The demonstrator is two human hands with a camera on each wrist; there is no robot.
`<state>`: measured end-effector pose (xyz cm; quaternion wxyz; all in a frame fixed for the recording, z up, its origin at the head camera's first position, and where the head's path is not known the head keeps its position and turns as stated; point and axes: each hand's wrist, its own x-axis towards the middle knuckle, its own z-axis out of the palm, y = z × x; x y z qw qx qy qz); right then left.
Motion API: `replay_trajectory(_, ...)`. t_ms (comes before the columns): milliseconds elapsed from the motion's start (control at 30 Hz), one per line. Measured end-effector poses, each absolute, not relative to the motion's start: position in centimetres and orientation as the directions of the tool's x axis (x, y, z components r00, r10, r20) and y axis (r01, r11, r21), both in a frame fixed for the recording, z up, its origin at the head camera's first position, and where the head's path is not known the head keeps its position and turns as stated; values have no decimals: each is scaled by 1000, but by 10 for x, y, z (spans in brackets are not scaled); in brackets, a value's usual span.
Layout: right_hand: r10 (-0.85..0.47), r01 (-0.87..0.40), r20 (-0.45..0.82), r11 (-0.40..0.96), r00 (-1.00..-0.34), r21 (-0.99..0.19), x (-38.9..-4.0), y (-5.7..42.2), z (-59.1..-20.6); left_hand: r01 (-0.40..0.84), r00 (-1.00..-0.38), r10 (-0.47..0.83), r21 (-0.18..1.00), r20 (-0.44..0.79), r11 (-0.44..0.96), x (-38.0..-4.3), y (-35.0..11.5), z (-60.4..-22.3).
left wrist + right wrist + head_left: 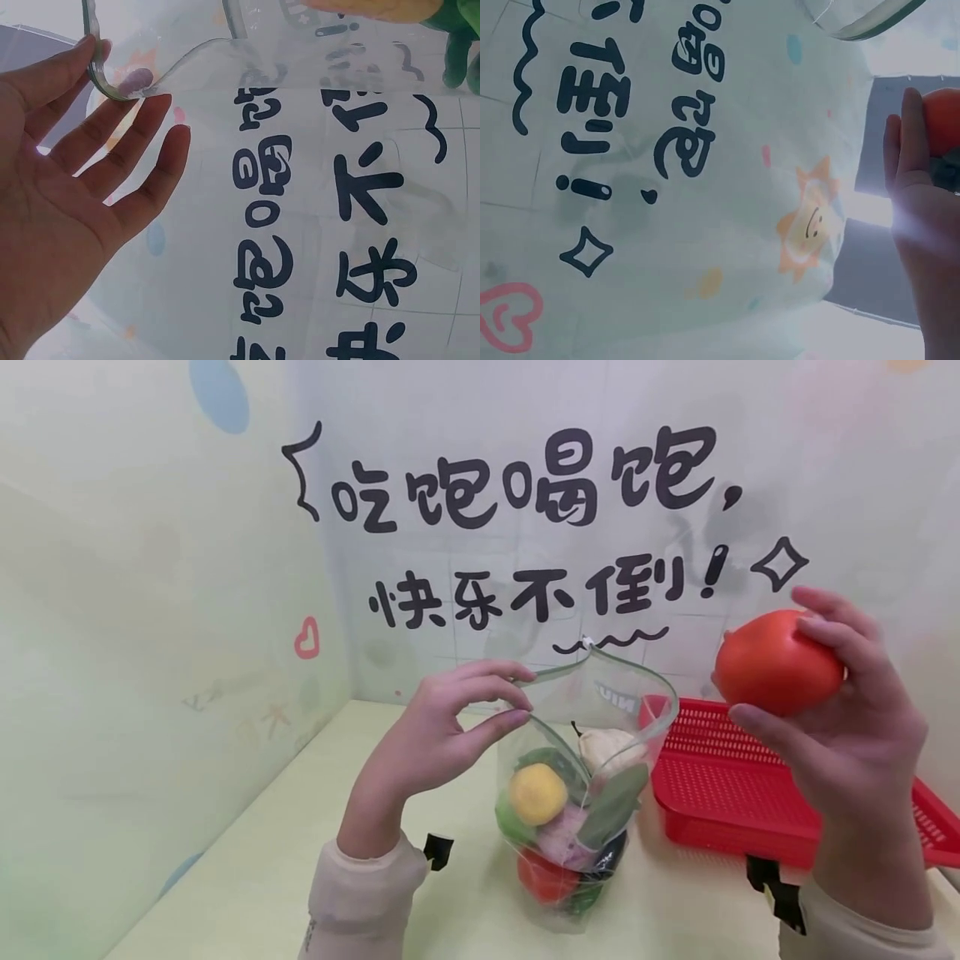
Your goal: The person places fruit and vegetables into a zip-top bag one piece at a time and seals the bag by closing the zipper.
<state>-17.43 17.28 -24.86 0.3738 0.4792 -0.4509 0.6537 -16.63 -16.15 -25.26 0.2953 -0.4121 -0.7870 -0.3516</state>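
A clear zip bag with a green-edged mouth stands upright on the table, its top gaping. Inside it show a yellow round fruit, a pale pear-like piece, a red round piece, a dark glossy piece and green leaves. My left hand pinches the left side of the bag's rim between thumb and fingers. Right of the bag and above it, my right hand holds a red tomato in the air. In the right wrist view the tomato shows a dark green calyx.
A red perforated plastic basket stands on the table right of the bag, partly behind my right forearm. The pale table meets a wall with black lettering at the back and another wall at the left.
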Motion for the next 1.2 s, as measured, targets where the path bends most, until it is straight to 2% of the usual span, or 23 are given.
replay_trajectory(133,70,-933,963,-277,-259,-231,-166,165,-250,846,-504,444,320,741,427,-165,-162,-254)
replay_trajectory(267,8,-931,974,-297,-227,-215,-165,154,-253,828,-538,443,350,717,438,-165,-163,-256)
replay_trajectory(333,-35,-947,976,-237,-216,-218,-168,149,-254,821,-552,447,364,704,440,-166,-163,-256)
replay_trajectory(500,-163,-974,960,20,-226,-226,-175,138,-259,806,-579,463,388,671,447,-166,-163,-255)
replay_trajectory(567,-211,-973,950,42,-230,-226,-177,134,-261,802,-587,472,392,658,450,-166,-163,-254)
replay_trajectory(700,-283,-965,923,79,-261,-249,-177,129,-263,807,-583,507,383,635,449,-166,-162,-253)
replay_trajectory(867,-310,-943,899,224,-308,-246,-176,126,-263,816,-571,528,362,629,451,-166,-159,-251)
replay_trajectory(1000,-320,-940,906,284,-276,-186,-182,123,-265,831,-545,535,330,646,448,-167,-157,-249)
replay_trajectory(1100,-353,-928,895,342,-273,-148,-188,122,-269,840,-530,535,321,658,438,-168,-156,-249)
replay_trajectory(1200,-396,-910,870,395,-294,-128,-190,124,-273,833,-541,529,333,654,441,-167,-156,-251)
